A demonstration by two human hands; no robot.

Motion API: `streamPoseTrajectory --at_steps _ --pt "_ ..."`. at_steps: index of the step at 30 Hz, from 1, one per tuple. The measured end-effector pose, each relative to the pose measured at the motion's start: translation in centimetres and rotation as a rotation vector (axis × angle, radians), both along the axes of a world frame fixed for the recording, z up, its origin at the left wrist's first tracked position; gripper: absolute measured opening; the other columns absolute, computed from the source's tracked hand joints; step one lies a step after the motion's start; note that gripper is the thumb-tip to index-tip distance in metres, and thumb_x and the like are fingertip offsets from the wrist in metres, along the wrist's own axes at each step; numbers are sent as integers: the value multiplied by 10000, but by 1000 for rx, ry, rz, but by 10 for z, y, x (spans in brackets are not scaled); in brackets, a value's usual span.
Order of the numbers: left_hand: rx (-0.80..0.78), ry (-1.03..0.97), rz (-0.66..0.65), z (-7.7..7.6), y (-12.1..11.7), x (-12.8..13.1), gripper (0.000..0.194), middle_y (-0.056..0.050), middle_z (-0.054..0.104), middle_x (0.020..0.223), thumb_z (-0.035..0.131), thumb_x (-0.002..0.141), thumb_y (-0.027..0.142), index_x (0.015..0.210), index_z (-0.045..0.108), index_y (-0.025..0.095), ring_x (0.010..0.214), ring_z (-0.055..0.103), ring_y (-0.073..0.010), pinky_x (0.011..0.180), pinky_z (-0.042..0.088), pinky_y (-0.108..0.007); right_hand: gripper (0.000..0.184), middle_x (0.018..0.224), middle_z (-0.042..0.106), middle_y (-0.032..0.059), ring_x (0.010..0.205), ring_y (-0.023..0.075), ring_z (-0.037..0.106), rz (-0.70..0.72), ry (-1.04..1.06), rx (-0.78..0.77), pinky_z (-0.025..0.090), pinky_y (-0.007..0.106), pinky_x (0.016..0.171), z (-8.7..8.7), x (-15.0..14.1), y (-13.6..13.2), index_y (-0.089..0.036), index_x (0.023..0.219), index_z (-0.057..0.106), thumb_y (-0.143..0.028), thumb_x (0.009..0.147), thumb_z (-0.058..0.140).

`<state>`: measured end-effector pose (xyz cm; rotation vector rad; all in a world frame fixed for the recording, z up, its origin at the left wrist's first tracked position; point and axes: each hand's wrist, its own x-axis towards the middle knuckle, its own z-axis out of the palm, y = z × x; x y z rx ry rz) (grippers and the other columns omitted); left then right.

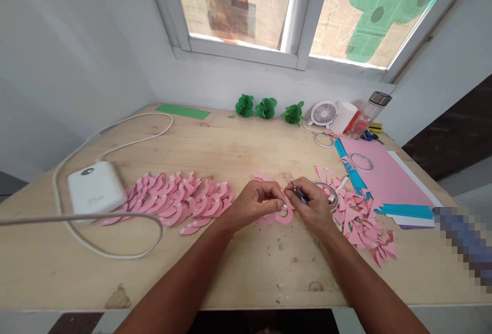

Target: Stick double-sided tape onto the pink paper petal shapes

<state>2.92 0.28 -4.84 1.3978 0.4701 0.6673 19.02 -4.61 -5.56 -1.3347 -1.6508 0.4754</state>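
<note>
Head view: your right hand is pinching a dark tool; your left hand is curling its fingers, whether around anything I can't tell. From them, a pink cutout is lying at six o'clock, pink strips at nine, scraps at four.

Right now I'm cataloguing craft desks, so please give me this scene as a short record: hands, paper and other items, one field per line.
Left hand: over pink paper; grip unclear
Right hand: holding a small dark tool, type unclear
Left of hands: curved pink pieces, overlapping; white device
Right of hands: pink scraps, heaped; large pink sheet
Back of table: three green paper clusters; white fan; clear bottle
</note>
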Motion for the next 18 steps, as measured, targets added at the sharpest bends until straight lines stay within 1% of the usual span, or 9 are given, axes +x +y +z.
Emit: streamPoseTrajectory --at_steps 5,10,14,18 --pt "19 20 -4 2 0 -1 143 -17 542 622 629 686 247 642 597 114 586 464 -95 542 351 -214 211 624 500 -4 573 116 439 6 30 -56 341 236 532 0 1 1 -183 690 559 -372 780 536" --pt "29 9 -11 5 -1 -2 120 -5 526 610 627 685 224 630 608 119 560 443 -82 519 334 -205 219 591 488 -18 536 101 412 48 146 -186 314 220 484 -1 4 2 -173 673 572 -377 753 568" --pt "46 -9 -40 5 -1 -3 92 -14 541 631 613 697 190 644 619 116 587 470 -91 544 350 -214 230 610 508 -9 556 106 428 74 238 -285 315 217 488 0 4 2 -165 667 576 -383 739 581" --pt "59 -8 -65 4 0 -3 86 -20 544 643 614 700 184 653 623 113 614 487 -103 576 366 -229 214 601 495 -16 560 104 419 112 302 -330 324 217 507 3 3 2 -166 678 569 -370 739 582"
